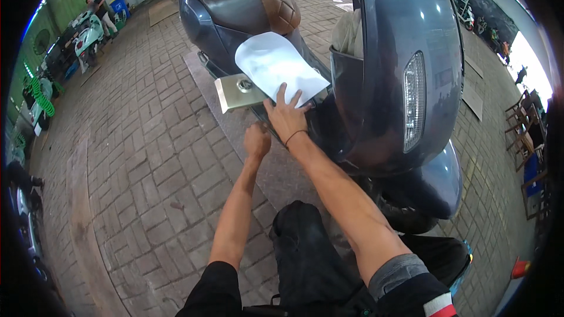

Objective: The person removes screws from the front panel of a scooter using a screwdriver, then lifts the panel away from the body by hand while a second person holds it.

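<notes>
My right hand (288, 116) lies with fingers spread on the near edge of a white sheet (270, 61), rounded at its far end, pressing it against the scooter's footboard area. My left hand (257, 140) is curled into a fist just below, beside the edge of the footboard; whatever it may hold is hidden. Left of the sheet, a gold-coloured metal piece (229, 101) with a round fitting juts out over the edge. The dark grey scooter (385, 82) stands across in front of me, its brown quilted seat (276, 0) at the far left.
A flat board (205, 91) lies under the scooter on brick paving. Far left, a person (101, 12) stands by a pale green scooter (89, 41), near a blue bin (120, 6). A green coiled hose (42, 94) hangs at the left. Wooden chairs (526, 120) stand at the right.
</notes>
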The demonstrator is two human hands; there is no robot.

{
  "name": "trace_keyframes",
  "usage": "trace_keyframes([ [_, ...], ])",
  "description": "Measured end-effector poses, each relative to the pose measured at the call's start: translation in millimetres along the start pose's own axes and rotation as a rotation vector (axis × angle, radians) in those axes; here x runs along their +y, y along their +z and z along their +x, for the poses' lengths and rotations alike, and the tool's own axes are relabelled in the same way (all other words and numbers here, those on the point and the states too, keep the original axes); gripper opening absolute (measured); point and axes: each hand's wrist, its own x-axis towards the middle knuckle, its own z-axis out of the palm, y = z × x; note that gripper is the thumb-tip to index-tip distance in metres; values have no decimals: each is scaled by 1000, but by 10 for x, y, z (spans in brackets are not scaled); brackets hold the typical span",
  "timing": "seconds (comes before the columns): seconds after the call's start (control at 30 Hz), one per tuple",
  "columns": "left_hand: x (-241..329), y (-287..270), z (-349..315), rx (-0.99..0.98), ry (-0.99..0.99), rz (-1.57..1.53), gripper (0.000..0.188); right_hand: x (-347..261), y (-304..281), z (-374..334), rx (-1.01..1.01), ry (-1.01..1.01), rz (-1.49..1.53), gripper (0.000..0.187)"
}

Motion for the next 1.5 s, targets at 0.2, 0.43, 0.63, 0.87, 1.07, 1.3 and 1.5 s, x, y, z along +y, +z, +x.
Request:
trace_keyframes([
  [0.2,-395,-762,-122,248,-33,93,27,82,-16,1,32,-17,8,25],
  [0.43,-1071,-2246,-1158,419,51,151,21,-42,237,-40,-55,39,13,24],
  [0.63,-1853,-2834,-2266,461,-136,337,35,-138,989,-78,-82,219,1,49],
  [0.87,-1066,-3271,-2525,84,-364,580,43,-295,1357,-135,-146,230,-56,37],
  [1.07,-731,-3216,-2175,-63,-336,792,54,-16,1175,-438,17,248,239,31],
  [1.3,29,-3396,-1742,11,160,200,50,-444,-259,-1468,-386,-433,1035,99],
  [1.5,984,-3101,-1530,123,466,-490,46,44,-1007,-2415,-590,-160,1310,63],
])
